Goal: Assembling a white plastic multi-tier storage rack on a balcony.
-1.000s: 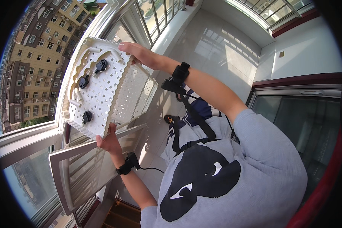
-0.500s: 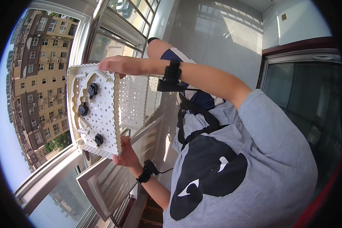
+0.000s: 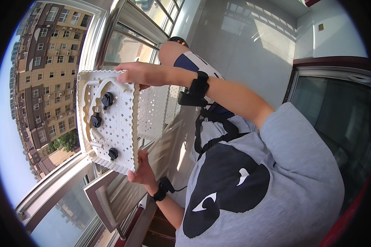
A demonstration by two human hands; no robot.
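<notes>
A white plastic rack (image 3: 125, 111) with star-shaped holes and scalloped edges is held on its side by the window. Its end facing left carries several black caster-like pieces, including one caster (image 3: 107, 101) near the top, plus wavy white strips and short tubes. Further perforated panels (image 3: 150, 113) extend to the right behind it. My right hand (image 3: 138, 76) grips the upper edge, with fingers closed over the rim. Lower down, my left hand (image 3: 142, 169) clasps the bottom corner. Each wrist wears a black strapped device.
An open window (image 3: 70, 168) with white frames lies to the left, with a tall building (image 3: 49, 82) beyond. A hinged window sash (image 3: 101, 206) juts out below the rack. Metal bars (image 3: 111, 37) run above. Behind me is a glass sliding door (image 3: 325, 111).
The rack and both hands appear slightly further right in the picture, along with the surroundings. A dark shoe now shows past my knee. Both hands keep their hold.
</notes>
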